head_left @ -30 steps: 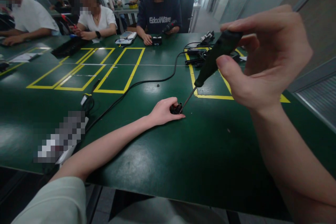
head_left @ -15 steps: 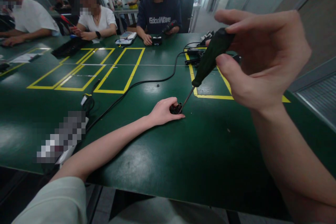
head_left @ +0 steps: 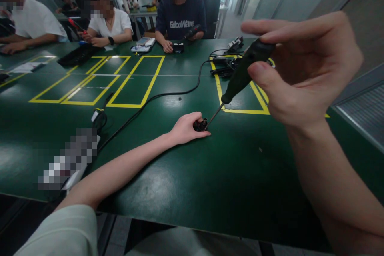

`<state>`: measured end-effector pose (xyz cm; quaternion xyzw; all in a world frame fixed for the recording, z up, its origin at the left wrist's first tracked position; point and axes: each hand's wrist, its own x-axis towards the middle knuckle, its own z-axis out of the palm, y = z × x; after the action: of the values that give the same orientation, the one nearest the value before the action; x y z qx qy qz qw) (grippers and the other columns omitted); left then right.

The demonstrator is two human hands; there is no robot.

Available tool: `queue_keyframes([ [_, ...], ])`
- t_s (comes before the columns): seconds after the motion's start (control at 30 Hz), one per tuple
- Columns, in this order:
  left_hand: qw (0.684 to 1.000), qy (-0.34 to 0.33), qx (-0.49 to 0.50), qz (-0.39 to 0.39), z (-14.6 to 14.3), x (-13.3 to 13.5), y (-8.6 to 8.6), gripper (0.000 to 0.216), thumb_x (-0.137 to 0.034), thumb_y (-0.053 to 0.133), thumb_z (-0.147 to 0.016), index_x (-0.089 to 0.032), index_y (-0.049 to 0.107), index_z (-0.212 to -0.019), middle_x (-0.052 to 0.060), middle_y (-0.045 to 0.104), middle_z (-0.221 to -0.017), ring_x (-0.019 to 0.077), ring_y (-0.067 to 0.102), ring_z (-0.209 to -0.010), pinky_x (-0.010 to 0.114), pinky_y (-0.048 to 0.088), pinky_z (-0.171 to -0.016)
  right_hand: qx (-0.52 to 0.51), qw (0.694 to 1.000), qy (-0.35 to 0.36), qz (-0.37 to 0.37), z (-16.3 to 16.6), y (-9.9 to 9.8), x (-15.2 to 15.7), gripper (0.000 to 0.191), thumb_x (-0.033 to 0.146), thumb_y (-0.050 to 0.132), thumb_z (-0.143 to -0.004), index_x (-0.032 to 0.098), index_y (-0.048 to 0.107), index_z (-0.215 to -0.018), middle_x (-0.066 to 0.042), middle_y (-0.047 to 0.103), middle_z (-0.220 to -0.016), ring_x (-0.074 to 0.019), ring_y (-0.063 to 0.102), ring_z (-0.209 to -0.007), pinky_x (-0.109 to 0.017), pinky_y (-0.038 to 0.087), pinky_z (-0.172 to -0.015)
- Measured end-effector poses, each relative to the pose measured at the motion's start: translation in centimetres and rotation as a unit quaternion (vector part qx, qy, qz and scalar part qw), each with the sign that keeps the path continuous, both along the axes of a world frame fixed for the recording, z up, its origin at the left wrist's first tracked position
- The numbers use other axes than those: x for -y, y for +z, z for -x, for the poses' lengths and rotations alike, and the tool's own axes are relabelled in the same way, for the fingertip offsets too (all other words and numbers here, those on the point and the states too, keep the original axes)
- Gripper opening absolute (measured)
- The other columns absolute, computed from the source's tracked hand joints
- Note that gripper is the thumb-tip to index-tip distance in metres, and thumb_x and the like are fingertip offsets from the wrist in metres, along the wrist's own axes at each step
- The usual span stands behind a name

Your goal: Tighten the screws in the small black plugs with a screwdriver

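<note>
My left hand [head_left: 188, 129] rests on the green table and grips a small black part [head_left: 199, 125], thumb on the near side and fingers on the far side. A short tube-like piece stands up from that part; its exact kind is too small to make out. My right hand [head_left: 306, 64] is raised at the right, closed on the dark green handle of a screwdriver [head_left: 244, 76]. The screwdriver slants down to the left, and its thin shaft reaches the black part. Whether the tip sits in a screw is not visible.
A black cable [head_left: 168, 93] crosses the green table [head_left: 228, 192]. Yellow tape [head_left: 124, 106] marks rectangles on it. Black cables and devices [head_left: 225, 66] lie at the back right. A blurred-out object [head_left: 70, 158] lies at left. Several people sit across, one handling a black box [head_left: 178, 47].
My right hand and the screwdriver handle have shifted slightly right and down, tilting the screwdriver a little more. My left hand still holds the black part in place.
</note>
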<state>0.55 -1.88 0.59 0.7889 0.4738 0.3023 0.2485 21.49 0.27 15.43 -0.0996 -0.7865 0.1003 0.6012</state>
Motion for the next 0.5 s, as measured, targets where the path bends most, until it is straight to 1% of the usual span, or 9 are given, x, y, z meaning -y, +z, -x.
queue_keyframes([
  [0.07, 1.0, 0.0, 0.0, -0.002, 0.02, -0.02, -0.06, 0.045, -0.049, 0.084, -0.077, -0.021, 0.048, -0.078, -0.002, 0.059, -0.079, 0.0162, 0.055, -0.072, 0.028, 0.041, -0.065, 0.004, 1.0, 0.006, 0.021, 0.06, -0.04, 0.36, 0.032, 0.019, 0.069, -0.092, 0.033, 0.068, -0.121, 0.009, 0.071, -0.133, -0.0132, 0.067, -0.13, -0.026, 0.067, -0.098],
  [0.13, 1.0, -0.001, 0.004, -0.002, 0.05, -0.01, -0.06, 0.046, -0.049, 0.084, -0.077, -0.021, 0.048, -0.078, -0.002, 0.058, -0.079, 0.016, 0.054, -0.072, 0.028, 0.041, -0.065, -0.001, 0.999, 0.024, 0.039, 0.12, -0.08, 0.38, 0.03, 0.022, 0.067, -0.094, 0.034, 0.069, -0.122, 0.008, 0.071, -0.129, -0.0121, 0.07, -0.123, -0.033, 0.066, -0.107],
  [0.2, 1.0, -0.002, 0.009, 0.0, 0.06, 0.03, -0.01, 0.046, -0.048, 0.085, -0.077, -0.021, 0.048, -0.077, -0.002, 0.058, -0.079, 0.0159, 0.054, -0.072, 0.028, 0.04, -0.065, -0.007, 0.998, 0.046, 0.036, 0.12, -0.12, 0.14, 0.029, 0.028, 0.07, -0.093, 0.032, 0.069, -0.121, 0.005, 0.073, -0.122, -0.0128, 0.072, -0.116, -0.036, 0.066, -0.108],
  [0.23, 1.0, -0.002, 0.01, 0.001, 0.06, 0.04, 0.02, 0.046, -0.048, 0.085, -0.077, -0.021, 0.048, -0.077, -0.002, 0.058, -0.079, 0.0158, 0.054, -0.072, 0.028, 0.04, -0.065, -0.011, 0.998, 0.048, 0.025, 0.09, -0.11, -0.01, 0.03, 0.031, 0.074, -0.09, 0.032, 0.07, -0.12, 0.005, 0.073, -0.119, -0.0137, 0.073, -0.115, -0.036, 0.067, -0.105],
  [0.3, 1.0, 0.0, 0.005, 0.001, 0.06, 0.07, 0.06, 0.045, -0.048, 0.085, -0.077, -0.021, 0.048, -0.078, -0.002, 0.059, -0.08, 0.0158, 0.054, -0.072, 0.028, 0.04, -0.065, -0.023, 0.999, 0.029, -0.003, 0.0, -0.06, -0.24, 0.033, 0.035, 0.082, -0.084, 0.03, 0.071, -0.115, 0.005, 0.073, -0.111, -0.0142, 0.073, -0.113, -0.031, 0.067, -0.098],
  [0.37, 1.0, 0.003, -0.001, 0.001, 0.05, 0.07, 0.06, 0.045, -0.048, 0.084, -0.077, -0.021, 0.049, -0.078, -0.002, 0.059, -0.08, 0.0159, 0.054, -0.072, 0.028, 0.04, -0.065, -0.033, 0.999, -0.002, -0.024, -0.05, 0.01, -0.27, 0.034, 0.033, 0.086, -0.081, 0.031, 0.071, -0.111, 0.007, 0.071, -0.105, -0.0128, 0.075, -0.11, -0.025, 0.067, -0.093],
  [0.43, 1.0, 0.002, -0.002, 0.001, 0.03, 0.05, 0.02, 0.045, -0.048, 0.084, -0.077, -0.021, 0.049, -0.078, -0.002, 0.059, -0.08, 0.0164, 0.055, -0.073, 0.028, 0.04, -0.066, -0.025, 0.999, -0.012, -0.017, -0.04, 0.02, -0.13, 0.034, 0.028, 0.081, -0.086, 0.035, 0.068, -0.116, 0.01, 0.072, -0.109, -0.0125, 0.075, -0.115, -0.024, 0.066, -0.095],
  [0.5, 1.0, 0.001, 0.001, -0.001, 0.02, 0.01, -0.04, 0.045, -0.049, 0.084, -0.077, -0.021, 0.049, -0.079, -0.002, 0.059, -0.08, 0.0168, 0.055, -0.073, 0.028, 0.041, -0.066, -0.001, 1.0, 0.007, 0.004, 0.03, -0.07, 0.05, 0.036, 0.025, 0.074, -0.092, 0.037, 0.066, -0.125, 0.011, 0.073, -0.124, -0.0142, 0.072, -0.124, -0.026, 0.065, -0.1],
])
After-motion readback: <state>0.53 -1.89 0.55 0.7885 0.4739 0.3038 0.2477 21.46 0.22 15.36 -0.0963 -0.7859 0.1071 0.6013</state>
